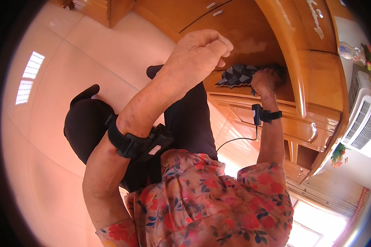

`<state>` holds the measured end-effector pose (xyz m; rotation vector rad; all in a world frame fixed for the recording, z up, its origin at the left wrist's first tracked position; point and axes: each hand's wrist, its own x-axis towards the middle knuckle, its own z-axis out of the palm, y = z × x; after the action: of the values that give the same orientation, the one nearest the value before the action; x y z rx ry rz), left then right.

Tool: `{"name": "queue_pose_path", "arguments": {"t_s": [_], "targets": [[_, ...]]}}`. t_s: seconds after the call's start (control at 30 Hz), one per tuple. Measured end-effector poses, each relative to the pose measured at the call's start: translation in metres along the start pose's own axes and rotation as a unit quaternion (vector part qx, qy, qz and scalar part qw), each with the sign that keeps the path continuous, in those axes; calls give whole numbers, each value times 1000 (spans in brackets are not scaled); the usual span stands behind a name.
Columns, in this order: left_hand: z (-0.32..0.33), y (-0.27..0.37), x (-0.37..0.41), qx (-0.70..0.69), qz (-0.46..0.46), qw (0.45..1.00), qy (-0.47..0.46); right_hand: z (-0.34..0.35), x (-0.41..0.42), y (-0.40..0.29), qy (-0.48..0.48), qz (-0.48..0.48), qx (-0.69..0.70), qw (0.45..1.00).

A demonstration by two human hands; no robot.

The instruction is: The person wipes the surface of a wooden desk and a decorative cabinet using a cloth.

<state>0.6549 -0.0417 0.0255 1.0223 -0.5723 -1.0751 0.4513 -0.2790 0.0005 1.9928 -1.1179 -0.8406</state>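
Observation:
My left hand [204,51] is raised before the wooden cabinet, its fingers curled in and nothing visible between them. To the right, my right hand [267,81] lies on the bunched end of a dark grey-and-black checkered cloth [239,75], its fingers bent around the fabric and partly hidden in shadow. The cloth's flat end spreads to the left over a glossy wooden surface [244,90] of the cabinet. Each forearm wears a black strap with a small black device; a cable runs from the one on the right.
A curved, glossy wooden edge [292,55] of the cabinet rises just right of my right hand. Below are panelled drawers or doors with a handle [313,132]. A white air conditioner [361,119] and artificial flowers are at the far right. Pale floor tiles [58,129] lie at left.

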Motion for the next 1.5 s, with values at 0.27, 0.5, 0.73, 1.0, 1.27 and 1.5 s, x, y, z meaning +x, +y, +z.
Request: {"name": "queue_pose_path", "arguments": {"t_s": [0.27,0.5,0.73,1.0,1.27,1.5], "targets": [[0,0,0,-18,9,1000,20,24,24,-13,31,-41,1,999],[0,12,4,-61,45,997,31,64,19,-16,77,-54,-50,994],[-15,19,-1,-107,66,989,73,47,36,-46,-38,-75,-20,996],[-39,61,-21,-270,167,943,101,82,34,-64,67,-148,-26,986],[-69,59,-49,-236,220,927,189,119,56,-78,71,-152,65,984],[-74,52,-58,-192,223,926,237,125,54,-90,110,-179,42,977]]}}
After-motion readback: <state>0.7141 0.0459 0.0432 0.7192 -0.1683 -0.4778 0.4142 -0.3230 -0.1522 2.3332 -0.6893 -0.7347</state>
